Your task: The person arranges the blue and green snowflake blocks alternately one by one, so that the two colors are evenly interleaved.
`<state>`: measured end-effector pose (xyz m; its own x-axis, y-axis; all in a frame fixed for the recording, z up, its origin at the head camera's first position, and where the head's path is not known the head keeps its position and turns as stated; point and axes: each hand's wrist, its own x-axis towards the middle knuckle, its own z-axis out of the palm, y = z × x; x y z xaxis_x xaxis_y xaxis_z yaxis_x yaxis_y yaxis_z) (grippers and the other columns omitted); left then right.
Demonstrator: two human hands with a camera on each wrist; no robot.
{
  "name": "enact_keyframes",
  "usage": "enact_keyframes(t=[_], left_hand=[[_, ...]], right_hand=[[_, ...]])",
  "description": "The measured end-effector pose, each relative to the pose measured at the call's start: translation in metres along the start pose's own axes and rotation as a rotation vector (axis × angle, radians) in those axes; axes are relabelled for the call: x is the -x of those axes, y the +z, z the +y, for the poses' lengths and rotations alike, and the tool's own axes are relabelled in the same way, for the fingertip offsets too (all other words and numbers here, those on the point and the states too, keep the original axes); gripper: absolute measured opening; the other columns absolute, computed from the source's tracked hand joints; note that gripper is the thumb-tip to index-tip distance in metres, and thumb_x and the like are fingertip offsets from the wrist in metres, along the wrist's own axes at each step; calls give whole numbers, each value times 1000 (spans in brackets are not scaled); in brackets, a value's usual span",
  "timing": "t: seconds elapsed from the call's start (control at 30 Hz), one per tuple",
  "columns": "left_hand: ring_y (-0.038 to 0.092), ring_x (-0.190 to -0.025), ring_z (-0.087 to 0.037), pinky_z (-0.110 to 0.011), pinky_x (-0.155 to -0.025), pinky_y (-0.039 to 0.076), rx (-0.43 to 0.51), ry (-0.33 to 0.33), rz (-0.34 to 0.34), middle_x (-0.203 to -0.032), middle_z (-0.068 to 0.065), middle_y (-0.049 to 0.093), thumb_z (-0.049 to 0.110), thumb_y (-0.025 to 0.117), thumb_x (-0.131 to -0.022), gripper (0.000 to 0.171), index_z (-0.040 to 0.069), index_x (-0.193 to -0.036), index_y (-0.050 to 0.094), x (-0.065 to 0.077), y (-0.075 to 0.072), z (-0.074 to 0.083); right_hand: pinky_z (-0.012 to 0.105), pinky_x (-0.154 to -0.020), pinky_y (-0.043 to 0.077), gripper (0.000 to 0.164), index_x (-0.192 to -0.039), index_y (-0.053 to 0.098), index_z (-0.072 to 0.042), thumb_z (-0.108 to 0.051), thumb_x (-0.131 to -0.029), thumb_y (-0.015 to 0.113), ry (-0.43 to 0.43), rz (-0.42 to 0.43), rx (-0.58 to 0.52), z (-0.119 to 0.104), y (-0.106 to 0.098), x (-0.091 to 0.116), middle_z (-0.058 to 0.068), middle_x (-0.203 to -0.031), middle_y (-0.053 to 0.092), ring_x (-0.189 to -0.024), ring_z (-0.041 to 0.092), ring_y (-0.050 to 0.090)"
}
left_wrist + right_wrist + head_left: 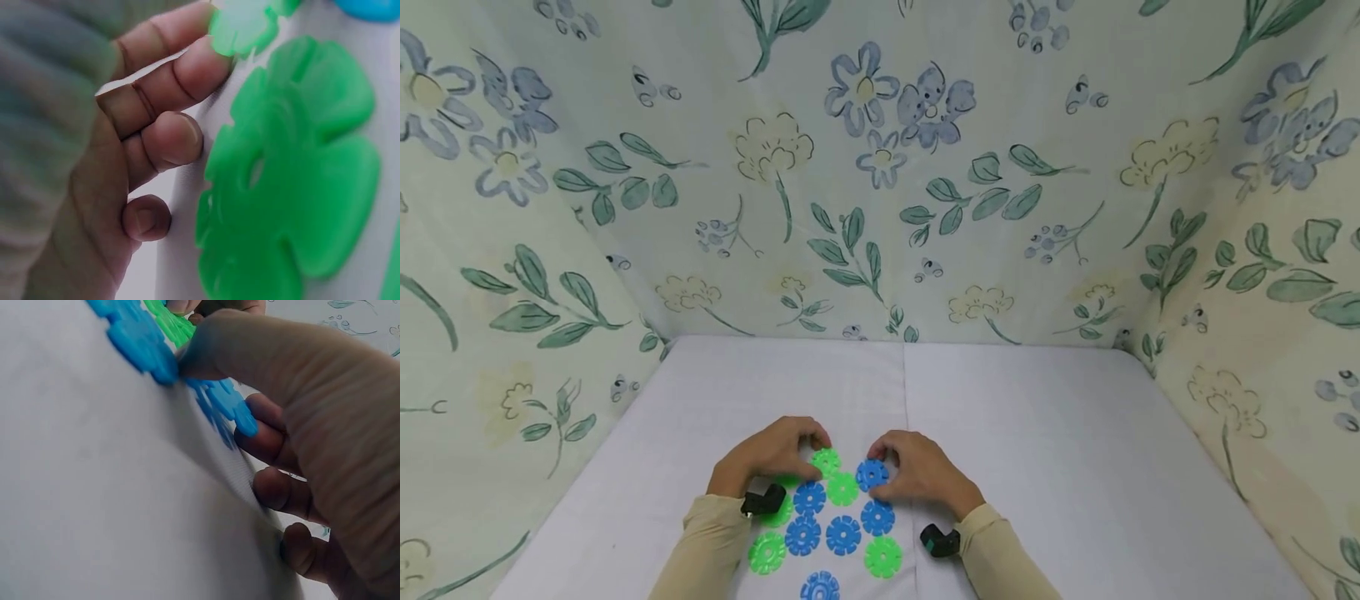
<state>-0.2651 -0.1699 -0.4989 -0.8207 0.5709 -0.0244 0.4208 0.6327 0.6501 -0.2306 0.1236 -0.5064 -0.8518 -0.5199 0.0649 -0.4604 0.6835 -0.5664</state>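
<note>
My left hand pinches a green notched plastic disc at the top of a loose cluster of such discs. Facing it, my right hand grips a blue notched disc between thumb and fingers; in the right wrist view this blue disc is tilted, its edge raised off the cloth. Between the hands lies another green disc. A further blue disc sits just below the right thumb. Close by the left palm, a large green disc fills the left wrist view.
Several more blue discs and green discs lie flat toward the near edge. A white cloth with a seam covers the table. Floral curtains enclose it at the back and sides.
</note>
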Motion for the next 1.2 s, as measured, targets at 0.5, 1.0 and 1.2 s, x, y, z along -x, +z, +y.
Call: enact_keyframes(t=[0.5,1.0,1.2], left_hand=[[57,-67,-11,-31,-65,48,99,-67,-32,-75,6,62,28,86,-75,41,34,-107,61,0,-4,-1],[52,-61,-8,-27,-63,47,180,-53,129,-73,5,62,28,84,-82,40,33,-115,61,0,-8,-14],[50,-62,-14,-28,-60,43,212,-74,336,-76,1,61,25,81,-85,42,27,-121,59,-3,-16,-12]], right_hand=[[24,-73,46,47,-110,67,-30,-48,-72,85,15,31,10,-2,-2,0,-18,-95,60,-83,6,54],[19,-59,43,45,-108,67,-29,-41,-70,87,-63,271,94,1,-3,-5,-17,-90,62,-68,3,51],[19,-55,43,47,-110,67,-29,-44,-71,87,-71,314,121,-1,-13,-16,-16,-94,63,-64,1,49]])
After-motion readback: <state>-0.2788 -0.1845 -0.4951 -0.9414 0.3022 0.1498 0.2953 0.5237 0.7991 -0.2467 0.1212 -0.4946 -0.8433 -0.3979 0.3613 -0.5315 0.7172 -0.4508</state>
